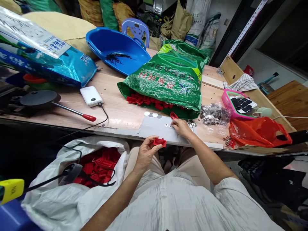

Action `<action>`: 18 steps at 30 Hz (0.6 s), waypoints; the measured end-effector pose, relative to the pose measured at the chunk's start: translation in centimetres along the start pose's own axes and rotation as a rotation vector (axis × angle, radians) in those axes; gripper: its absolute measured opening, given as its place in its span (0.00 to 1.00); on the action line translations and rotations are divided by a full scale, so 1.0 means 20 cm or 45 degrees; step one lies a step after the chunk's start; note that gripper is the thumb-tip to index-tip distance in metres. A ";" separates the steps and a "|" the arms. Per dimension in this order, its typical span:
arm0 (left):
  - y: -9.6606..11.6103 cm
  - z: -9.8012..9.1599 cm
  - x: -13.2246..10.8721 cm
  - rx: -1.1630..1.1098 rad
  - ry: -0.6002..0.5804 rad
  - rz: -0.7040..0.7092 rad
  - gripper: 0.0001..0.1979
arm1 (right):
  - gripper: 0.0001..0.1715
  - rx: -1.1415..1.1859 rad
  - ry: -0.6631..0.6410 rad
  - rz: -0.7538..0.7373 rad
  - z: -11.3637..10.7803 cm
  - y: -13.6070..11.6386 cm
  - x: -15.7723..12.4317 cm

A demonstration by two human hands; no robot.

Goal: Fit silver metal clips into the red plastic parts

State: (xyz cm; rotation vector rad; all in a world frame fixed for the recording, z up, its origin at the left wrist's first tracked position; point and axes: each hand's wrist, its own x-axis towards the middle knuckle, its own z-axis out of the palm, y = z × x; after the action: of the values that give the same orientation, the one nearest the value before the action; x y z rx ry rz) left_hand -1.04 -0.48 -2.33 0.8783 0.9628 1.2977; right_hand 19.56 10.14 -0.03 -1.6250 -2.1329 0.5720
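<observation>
My left hand is closed around a small red plastic part, a hollow box-like piece, held just off the table's front edge. My right hand rests over a grey mat, its thumb and fingers pinched together. What lies between those fingertips is too small to make out. Tiny shiny metal pieces lie on the mat by the fingertips, and more metal bits sit beyond the hand. Another red part shows right behind the right fingers; I cannot tell if they touch it.
A green bag spills red parts at the back. Right of it are a clear bag of metal pieces, a pink basket and a red plastic bag. A lever, power bank and white sack stand left.
</observation>
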 end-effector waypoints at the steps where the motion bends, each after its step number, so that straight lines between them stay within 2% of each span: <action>1: 0.00 0.00 0.00 -0.003 0.001 -0.002 0.20 | 0.08 0.003 0.013 0.001 0.00 0.00 0.00; 6: 0.01 0.03 0.00 -0.005 0.020 -0.023 0.21 | 0.06 0.078 0.079 0.052 -0.01 0.02 -0.02; 12: 0.03 0.05 0.02 0.000 0.052 -0.019 0.24 | 0.08 0.250 0.119 0.081 -0.03 0.03 -0.06; 14: 0.03 0.05 0.03 -0.003 0.040 -0.018 0.25 | 0.08 0.397 0.108 0.042 -0.04 0.00 -0.11; 18: 0.03 0.07 0.03 -0.042 0.011 -0.037 0.27 | 0.07 0.635 -0.027 -0.135 -0.06 -0.12 -0.23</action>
State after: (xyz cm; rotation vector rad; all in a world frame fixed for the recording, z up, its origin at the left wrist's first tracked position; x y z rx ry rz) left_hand 0.03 0.23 -1.23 0.8314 0.9555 1.2905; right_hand 19.46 5.22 1.98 -1.2269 -1.8752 0.9938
